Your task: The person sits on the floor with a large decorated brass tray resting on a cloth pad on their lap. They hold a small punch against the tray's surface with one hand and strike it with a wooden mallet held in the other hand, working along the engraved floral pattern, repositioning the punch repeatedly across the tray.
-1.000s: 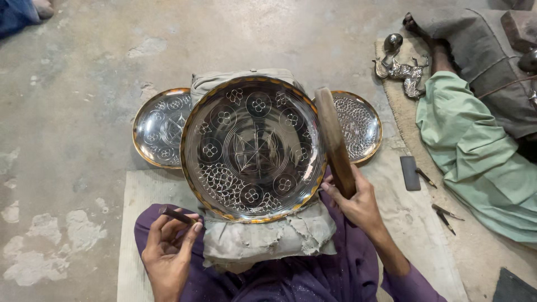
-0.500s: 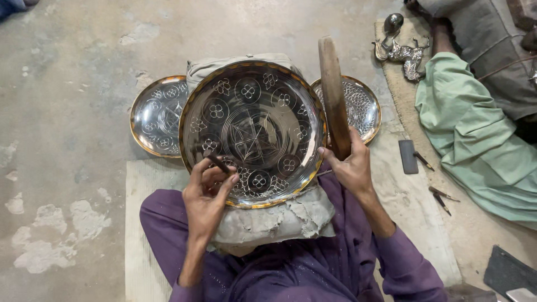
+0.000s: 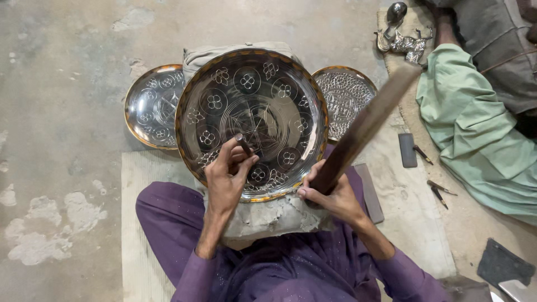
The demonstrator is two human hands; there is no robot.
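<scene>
Far left, there's a smaller plate on the concrete floor, flower rings already cut round its rim, tucked just behind the big one. Now the big plate, tilted up on a padded block between your knees, facing you. Plenty done here by the look of it: a full ring of flower medallions round the border and a lined star pattern in the middle. The lower band, near your hands, looks like where work is left, though glare hides the fine detail.

Your left hand is closed round a short chisel, fingers pinched tight, tip set on the plate's lower centre. Your right hand is clamped on the end of a long wooden stick, raised and blurred, slanting up to the right over the rim. The hands are apart, one either side of the plate's lower edge.

Further right, a third plate lies flat behind the stick, its face densely covered in pattern, seemingly the most finished of the three. Beside your knee a flat bar rests on the mat, then a dark block and a few small punches. Far right, another person's green-clad leg, well away from your hands
</scene>
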